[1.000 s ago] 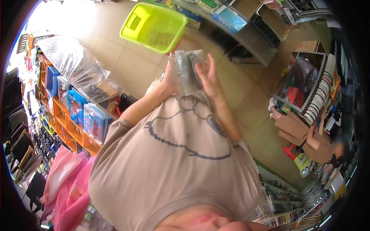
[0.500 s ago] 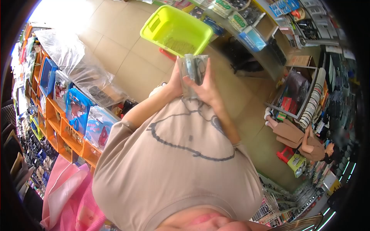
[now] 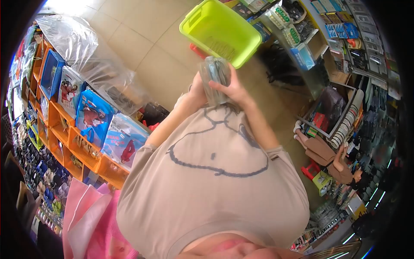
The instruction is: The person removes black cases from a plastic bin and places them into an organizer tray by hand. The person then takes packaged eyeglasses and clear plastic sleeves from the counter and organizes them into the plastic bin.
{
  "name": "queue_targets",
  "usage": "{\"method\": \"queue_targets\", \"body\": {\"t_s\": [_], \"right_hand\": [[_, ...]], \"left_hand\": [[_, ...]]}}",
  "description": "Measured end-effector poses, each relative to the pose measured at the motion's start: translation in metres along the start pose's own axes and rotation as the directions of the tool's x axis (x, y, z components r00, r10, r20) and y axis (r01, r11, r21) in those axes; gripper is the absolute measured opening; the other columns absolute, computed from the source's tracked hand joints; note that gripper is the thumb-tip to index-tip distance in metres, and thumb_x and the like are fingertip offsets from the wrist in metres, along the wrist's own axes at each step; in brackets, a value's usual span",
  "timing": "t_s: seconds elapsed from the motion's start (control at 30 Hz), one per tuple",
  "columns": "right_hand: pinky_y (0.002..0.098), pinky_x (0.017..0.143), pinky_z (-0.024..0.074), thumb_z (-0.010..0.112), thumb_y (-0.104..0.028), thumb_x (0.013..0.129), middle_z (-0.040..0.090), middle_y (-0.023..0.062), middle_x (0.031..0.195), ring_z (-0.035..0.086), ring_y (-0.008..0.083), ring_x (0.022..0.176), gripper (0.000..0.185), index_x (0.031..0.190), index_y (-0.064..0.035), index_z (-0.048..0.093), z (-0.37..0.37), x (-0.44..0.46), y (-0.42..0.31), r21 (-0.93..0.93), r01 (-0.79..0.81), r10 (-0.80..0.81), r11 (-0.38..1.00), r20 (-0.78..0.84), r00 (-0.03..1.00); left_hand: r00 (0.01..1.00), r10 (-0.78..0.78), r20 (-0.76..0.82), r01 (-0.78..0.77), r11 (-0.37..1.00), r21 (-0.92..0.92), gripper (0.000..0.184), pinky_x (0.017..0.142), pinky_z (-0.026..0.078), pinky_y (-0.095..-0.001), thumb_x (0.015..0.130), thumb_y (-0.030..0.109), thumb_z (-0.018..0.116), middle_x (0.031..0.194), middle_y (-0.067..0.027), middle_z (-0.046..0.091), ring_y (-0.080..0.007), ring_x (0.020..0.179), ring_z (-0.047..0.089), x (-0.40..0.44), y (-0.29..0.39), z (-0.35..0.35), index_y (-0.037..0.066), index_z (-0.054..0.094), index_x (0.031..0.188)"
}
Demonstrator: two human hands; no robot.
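Note:
Between my two hands is a clear plastic packet (image 3: 216,73) with bluish and dark contents that I cannot make out. My left hand (image 3: 198,90) is closed along its left side, with the fingers partly hidden. My right hand (image 3: 235,90) grips it from the right, the thumb lying across the front. Just beyond the packet, a lime-green plastic tub (image 3: 202,23) stands with some small brownish things at its bottom.
Orange bins (image 3: 82,146) with packaged goods line the left, beside plastic sheeting (image 3: 71,36). Pink fabric (image 3: 88,216) is at lower left. To the right are a grey-framed box (image 3: 321,123) and another person (image 3: 321,151) in brown. A red object (image 3: 198,51) is by the tub.
The view has shifted, so the tub appears farther right and higher. The packet has tilted in my hands, both still holding it. The other person's arms have moved slightly.

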State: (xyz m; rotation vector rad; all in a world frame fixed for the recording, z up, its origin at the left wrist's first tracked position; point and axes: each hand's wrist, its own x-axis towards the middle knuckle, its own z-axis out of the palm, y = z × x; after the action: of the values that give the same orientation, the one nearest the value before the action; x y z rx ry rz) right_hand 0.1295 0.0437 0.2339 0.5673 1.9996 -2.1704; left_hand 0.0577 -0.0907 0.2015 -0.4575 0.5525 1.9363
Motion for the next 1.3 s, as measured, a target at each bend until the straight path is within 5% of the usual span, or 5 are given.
{"method": "queue_targets", "body": {"t_s": [0.57,0.67,1.0,1.13,1.3], "right_hand": [[0.0387,0.113,0.0388,0.084,-0.019,0.085,0.041,0.0164,0.145,0.044,0.0267,0.135,0.106,0.159,-0.0018,0.011,-0.041,0.219,0.025,0.372,0.181,-0.168,0.91,-0.068,0.983],[0.038,0.112,0.0392,0.083,-0.016,0.085,0.042,0.0154,0.144,0.045,0.0249,0.135,0.104,0.16,-0.0022,0.012,-0.062,0.247,0.046,0.298,0.231,-0.203,0.926,-0.122,0.972],[0.0421,0.116,0.0354,0.085,-0.026,0.083,0.034,0.019,0.153,0.036,0.028,0.144,0.107,0.159,-0.0026,0.013,-0.108,0.329,0.106,0.367,0.171,-0.032,0.915,-0.356,0.934],[0.0432,0.115,0.0384,0.086,-0.025,0.082,0.036,0.0204,0.152,0.04,0.0301,0.142,0.109,0.158,-0.0014,0.012,-0.127,0.362,0.121,0.405,0.06,0.113,0.912,-0.39,0.914],[0.0436,0.112,0.0415,0.088,-0.023,0.08,0.042,0.02,0.148,0.048,0.0304,0.136,0.107,0.157,0.0,0.017,-0.122,0.424,0.203,0.291,0.02,0.151,0.956,-0.552,0.82]], "left_hand": [[0.988,0.117,-0.101,-0.073,0.928,0.366,0.044,0.093,0.055,-0.0374,0.109,0.035,0.043,0.122,-0.0128,0.066,-0.0244,0.107,0.066,0.17,0.153,0.008,0.0,0.058,0.132],[0.978,0.172,-0.121,-0.067,0.802,0.593,0.046,0.093,0.055,-0.0365,0.11,0.034,0.04,0.122,-0.013,0.066,-0.0237,0.106,0.066,0.204,0.164,0.013,-0.002,0.058,0.132],[0.829,0.161,-0.536,0.363,0.573,0.735,0.069,0.097,0.051,-0.0378,0.109,0.052,0.02,0.125,-0.0157,0.064,-0.0252,0.113,0.062,0.342,0.179,0.015,0.0,0.058,0.134],[0.917,0.014,-0.399,0.272,0.71,0.649,0.079,0.104,0.047,-0.0394,0.107,0.061,0.02,0.134,-0.0201,0.059,-0.0293,0.119,0.058,0.403,0.179,-0.035,-0.003,0.051,0.141],[0.918,0.023,-0.396,0.336,0.486,0.807,0.084,0.109,0.042,-0.0405,0.105,0.063,0.021,0.141,-0.0205,0.055,-0.0301,0.124,0.056,0.476,0.186,-0.102,-0.005,0.045,0.146]]}}
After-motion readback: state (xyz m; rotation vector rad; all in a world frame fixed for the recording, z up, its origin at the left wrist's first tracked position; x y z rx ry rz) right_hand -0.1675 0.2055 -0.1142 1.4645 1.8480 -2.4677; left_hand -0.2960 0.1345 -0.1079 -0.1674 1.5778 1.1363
